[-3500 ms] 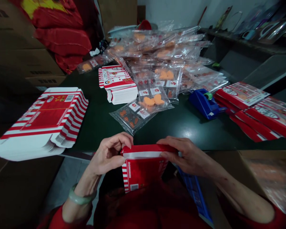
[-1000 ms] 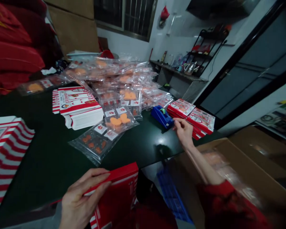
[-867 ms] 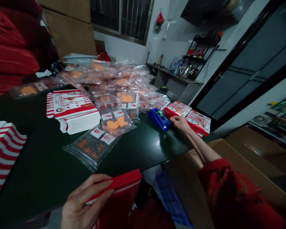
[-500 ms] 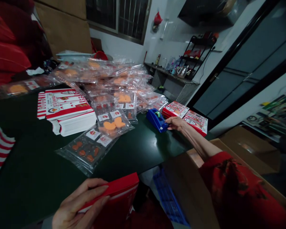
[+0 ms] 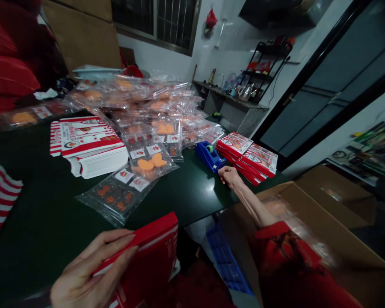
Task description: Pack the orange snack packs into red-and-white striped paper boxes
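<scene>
And here the left hand covers one end of the box, whose lower part drops out of the picture. The surface loses its left end, and part of the striped stack with it. Near the right end, the right hand's fingertips at the dispenser are too small to read; past the near edge, bags blur.

Table: dark green. Held box, near edge: red, white line along one edge. Dispenser, toward the right end: blue; tape roll: green. Boxes, right end: red sides, red-and-white tops. Bags, toward the far edge: clear; contents orange or reddish brown; labels white with red print. Left-end stack: red-and-white stripes.
</scene>
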{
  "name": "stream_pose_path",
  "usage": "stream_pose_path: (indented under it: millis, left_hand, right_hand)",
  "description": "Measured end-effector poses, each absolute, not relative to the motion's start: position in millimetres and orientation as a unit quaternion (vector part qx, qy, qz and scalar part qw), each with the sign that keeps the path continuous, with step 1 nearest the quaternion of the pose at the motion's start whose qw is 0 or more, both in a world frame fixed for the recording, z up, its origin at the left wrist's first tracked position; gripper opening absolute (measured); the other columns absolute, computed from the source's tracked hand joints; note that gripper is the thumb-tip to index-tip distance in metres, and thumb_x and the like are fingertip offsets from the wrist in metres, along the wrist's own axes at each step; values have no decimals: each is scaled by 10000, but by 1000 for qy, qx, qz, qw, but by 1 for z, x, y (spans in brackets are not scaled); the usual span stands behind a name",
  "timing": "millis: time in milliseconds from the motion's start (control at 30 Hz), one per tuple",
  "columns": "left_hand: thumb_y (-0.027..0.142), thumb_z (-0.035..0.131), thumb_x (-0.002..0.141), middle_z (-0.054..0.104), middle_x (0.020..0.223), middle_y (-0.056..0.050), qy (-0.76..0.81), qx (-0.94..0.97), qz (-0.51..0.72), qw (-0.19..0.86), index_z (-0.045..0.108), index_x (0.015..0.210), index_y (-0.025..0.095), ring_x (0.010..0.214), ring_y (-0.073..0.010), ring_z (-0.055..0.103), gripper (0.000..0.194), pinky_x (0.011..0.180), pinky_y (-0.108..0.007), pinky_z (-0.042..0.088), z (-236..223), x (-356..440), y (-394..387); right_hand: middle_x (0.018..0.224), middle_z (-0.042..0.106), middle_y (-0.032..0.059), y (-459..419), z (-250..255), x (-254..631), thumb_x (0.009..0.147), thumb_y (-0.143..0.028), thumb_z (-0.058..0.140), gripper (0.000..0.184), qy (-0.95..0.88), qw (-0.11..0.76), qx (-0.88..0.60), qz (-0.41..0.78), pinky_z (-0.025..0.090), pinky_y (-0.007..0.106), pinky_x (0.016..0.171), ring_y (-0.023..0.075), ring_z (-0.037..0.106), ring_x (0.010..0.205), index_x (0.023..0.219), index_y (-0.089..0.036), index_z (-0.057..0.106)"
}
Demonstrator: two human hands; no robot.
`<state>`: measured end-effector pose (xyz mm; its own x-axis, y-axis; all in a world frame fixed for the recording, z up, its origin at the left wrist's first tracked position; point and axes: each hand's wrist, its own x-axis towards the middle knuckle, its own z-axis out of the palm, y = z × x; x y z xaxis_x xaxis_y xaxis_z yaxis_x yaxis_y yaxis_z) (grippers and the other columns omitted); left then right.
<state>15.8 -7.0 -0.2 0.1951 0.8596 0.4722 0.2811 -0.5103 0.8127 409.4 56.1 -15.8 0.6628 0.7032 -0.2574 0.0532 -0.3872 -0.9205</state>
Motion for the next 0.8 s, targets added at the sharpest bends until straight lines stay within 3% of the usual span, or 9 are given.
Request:
stream_pose_path:
  millis: [67,133,233,300,467,667,800]
  left_hand:
    - [325,657,795,681,921,11,417,709,510,251,710,898,273,735,-134,667,127,623,-183,528,7,17,-17]
    - [309,645,809,683,922,6,427,725,504,196,701,903,259,722,-132,669,120,604,-184,527,13,23,-28]
    - [235,618,830,679,883,-13,421,750,495,125,692,875,221,677,-121,667,87,575,-179,522,15,42,-40]
    - [194,593,844,674,876,-31,390,772,491,105,680,872,199,685,-121,668,91,583,-179,523,13,57,-44]
    - [141,594,844,673,913,-55,317,803,496,98,609,941,188,753,-133,671,109,630,-192,531,6,83,-54]
    - [116,580,851,670,954,-72,271,828,484,87,569,1036,185,796,-140,668,198,650,-203,530,-2,93,-62]
    - [136,548,878,657,920,-86,254,830,494,49,569,985,154,770,-137,651,110,615,-200,529,-6,98,-63]
  right_hand:
    - [1140,592,75,49,-10,398,905,-327,556,312,-269,487,-764,328,534,380,784,187,613,942,1164,-153,555]
    - [981,628,49,33,-3,381,906,-339,549,263,-296,486,-750,337,533,301,664,140,618,777,1066,-133,584]
    - [569,526,-38,-10,8,344,862,-385,568,265,-331,490,-718,367,364,193,403,60,423,425,766,-137,564]
    - [458,422,-79,-44,18,314,790,-438,618,320,-350,492,-687,404,253,182,349,39,309,359,659,-171,501]
    - [507,454,-79,-100,40,253,727,-502,673,387,-355,508,-494,610,222,160,334,21,331,361,641,-178,480]
    - [447,445,-95,-108,36,236,635,-514,756,469,-243,537,-517,621,199,152,309,8,320,316,572,-172,440]
    - [401,433,-100,-108,28,232,545,-537,795,514,-174,532,-534,633,176,163,298,7,303,279,535,-172,434]
